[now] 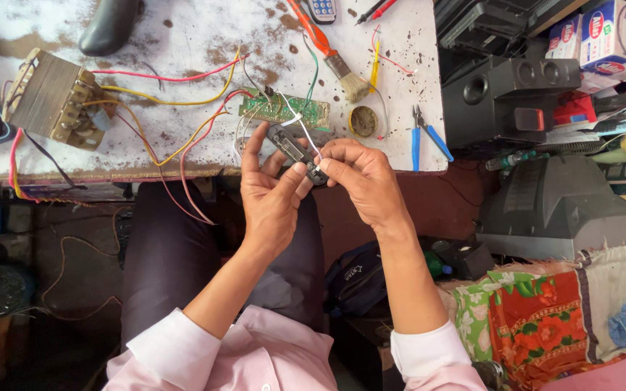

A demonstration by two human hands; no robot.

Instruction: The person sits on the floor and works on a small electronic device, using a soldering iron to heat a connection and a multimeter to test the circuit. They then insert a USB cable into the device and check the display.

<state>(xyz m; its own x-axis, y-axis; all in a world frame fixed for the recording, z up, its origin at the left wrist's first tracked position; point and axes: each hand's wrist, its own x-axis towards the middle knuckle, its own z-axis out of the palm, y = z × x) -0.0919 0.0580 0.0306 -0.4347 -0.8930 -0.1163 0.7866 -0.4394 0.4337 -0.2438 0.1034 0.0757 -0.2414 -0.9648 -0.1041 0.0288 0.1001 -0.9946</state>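
My left hand (269, 190) and my right hand (360, 177) both grip a small black oblong part (293, 148) just in front of the bench edge. White wires run from that part up to a green circuit board (284, 108) lying on the stained white bench (182, 43). My left thumb and fingers cradle the part from below. My right fingertips pinch its near end, by the white wire. Red, yellow and green wires fan out from the board across the bench.
A wound transformer (51, 98) sits at the bench's left with red and yellow leads. A paintbrush (331, 54), a round tin (363, 121) and blue-handled pliers (425, 135) lie right of the board. Black speakers (505, 94) and stacked electronics crowd the right side; patterned cloth lies lower right.
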